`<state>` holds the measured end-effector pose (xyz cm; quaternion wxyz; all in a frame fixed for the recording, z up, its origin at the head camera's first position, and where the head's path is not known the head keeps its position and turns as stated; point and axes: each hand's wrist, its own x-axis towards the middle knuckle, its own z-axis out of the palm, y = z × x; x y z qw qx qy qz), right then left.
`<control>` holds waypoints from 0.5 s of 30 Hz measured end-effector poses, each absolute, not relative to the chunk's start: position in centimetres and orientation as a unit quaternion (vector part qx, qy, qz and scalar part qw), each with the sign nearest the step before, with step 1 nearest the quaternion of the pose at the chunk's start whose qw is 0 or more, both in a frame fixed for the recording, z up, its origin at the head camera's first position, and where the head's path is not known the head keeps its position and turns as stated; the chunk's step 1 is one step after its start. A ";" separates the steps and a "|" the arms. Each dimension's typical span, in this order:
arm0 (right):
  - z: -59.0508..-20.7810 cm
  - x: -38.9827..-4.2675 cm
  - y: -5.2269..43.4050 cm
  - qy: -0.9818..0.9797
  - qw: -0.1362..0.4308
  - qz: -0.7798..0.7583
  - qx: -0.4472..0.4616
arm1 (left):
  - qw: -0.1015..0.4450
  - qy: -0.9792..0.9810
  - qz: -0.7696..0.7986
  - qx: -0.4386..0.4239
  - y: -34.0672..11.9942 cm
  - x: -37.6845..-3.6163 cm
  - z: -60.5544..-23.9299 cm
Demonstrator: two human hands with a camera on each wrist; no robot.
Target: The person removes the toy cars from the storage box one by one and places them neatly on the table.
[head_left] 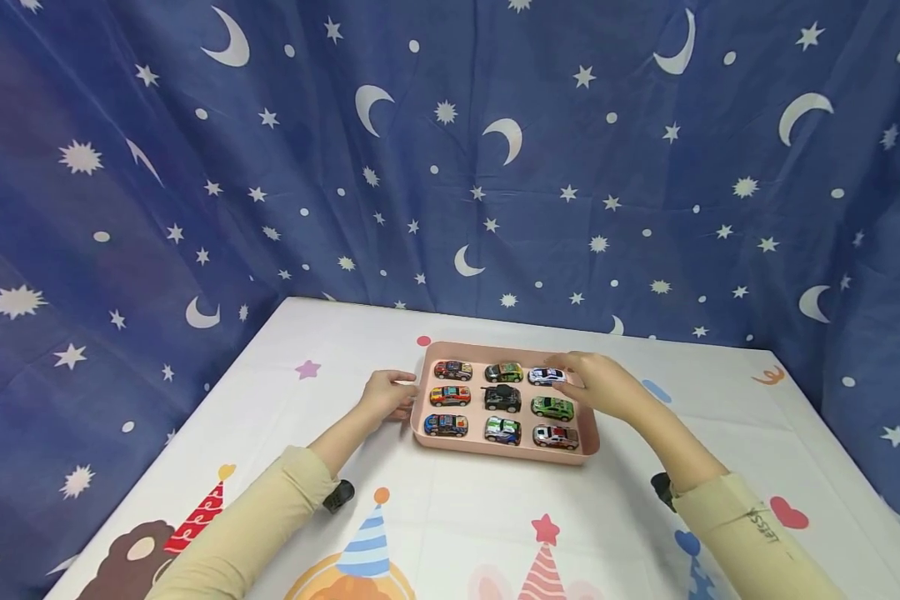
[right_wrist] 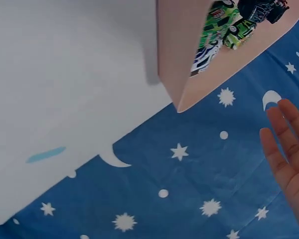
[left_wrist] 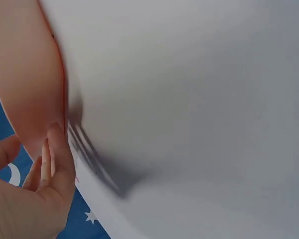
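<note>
One pink tray (head_left: 435, 440) sits on the table (head_left: 495, 517), its long axis running left to right across the view, and it holds nine toy cars in three rows of three. Each car lies with its length along the tray's long axis; which end is the front is too small to tell.

The left hand (head_left: 385, 396) is at the tray's left short wall. In the left wrist view its fingers (left_wrist: 60, 154) are gently bent and their tips touch the outside of the pink wall; nothing is wrapped in them.

The right hand (head_left: 598, 385) hangs over the tray's far right corner, next to the white toy car (head_left: 546, 376) in the back row. Whether its fingers touch that car cannot be told. In the right wrist view the fingers (right_wrist: 284, 144) are straight and spread, holding nothing, with the tray corner above and to their left.

Behind the table hangs a blue curtain (head_left: 270, 167) printed with moons and stars.
</note>
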<state>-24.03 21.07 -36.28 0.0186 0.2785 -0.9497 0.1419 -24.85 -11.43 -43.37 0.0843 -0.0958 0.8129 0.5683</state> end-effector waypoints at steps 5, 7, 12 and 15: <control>-35.7 -24.8 19.6 -0.946 0.003 0.105 0.306 | 0.091 0.814 0.566 -0.091 -11.2 -24.6 -43.4; -35.6 -25.2 19.1 -0.943 0.001 0.087 0.321 | 0.087 0.816 0.565 -0.087 -11.1 -24.5 -43.4; -35.5 -26.1 17.8 -0.938 -0.006 0.073 0.339 | 0.071 0.829 0.550 -0.072 -11.0 -24.6 -43.3; -35.6 -26.7 17.1 -0.935 -0.008 0.066 0.347 | 0.054 0.849 0.523 -0.053 -10.9 -24.6 -43.2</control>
